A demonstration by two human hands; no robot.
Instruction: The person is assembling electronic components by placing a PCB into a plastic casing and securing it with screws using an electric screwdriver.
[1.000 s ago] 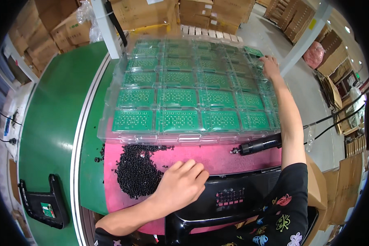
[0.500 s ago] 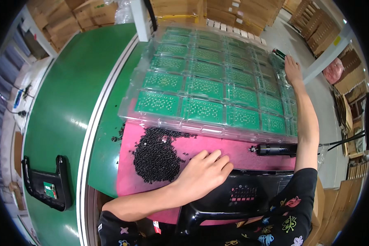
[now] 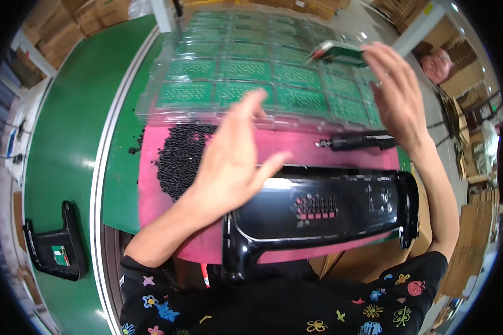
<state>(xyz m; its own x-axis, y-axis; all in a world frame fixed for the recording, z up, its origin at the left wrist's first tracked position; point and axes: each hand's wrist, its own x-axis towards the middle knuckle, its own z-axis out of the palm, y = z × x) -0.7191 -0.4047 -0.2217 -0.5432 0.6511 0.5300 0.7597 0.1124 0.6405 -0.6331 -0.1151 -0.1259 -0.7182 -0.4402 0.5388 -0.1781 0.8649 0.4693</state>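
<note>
My right hand (image 3: 398,92) is raised at the right side of the clear plastic tray (image 3: 142,114), pinching a green circuit board (image 3: 346,53) by its edge. Motion blurs both the board and the fingers. My left hand (image 3: 229,153) hovers with thumb and fingers apart and nothing in it, between a heap of small black screws (image 3: 176,162) and the tray. Below it lies a glossy black plastic housing (image 3: 363,204) with a grid of small openings, its far left corner partly hidden by that hand. More green boards (image 3: 246,92) sit in the tray's compartments.
A black electric screwdriver (image 3: 357,141) lies on the pink mat (image 3: 207,243) between tray and housing. On the green belt (image 3: 67,139) at left rests another black housing (image 3: 42,245) with a small green board. Cardboard boxes (image 3: 95,19) stand beyond.
My right hand has come back from the tray's far right edge with a circuit board. My left hand has lifted off the housing's far edge toward the tray. The view has shifted.
</note>
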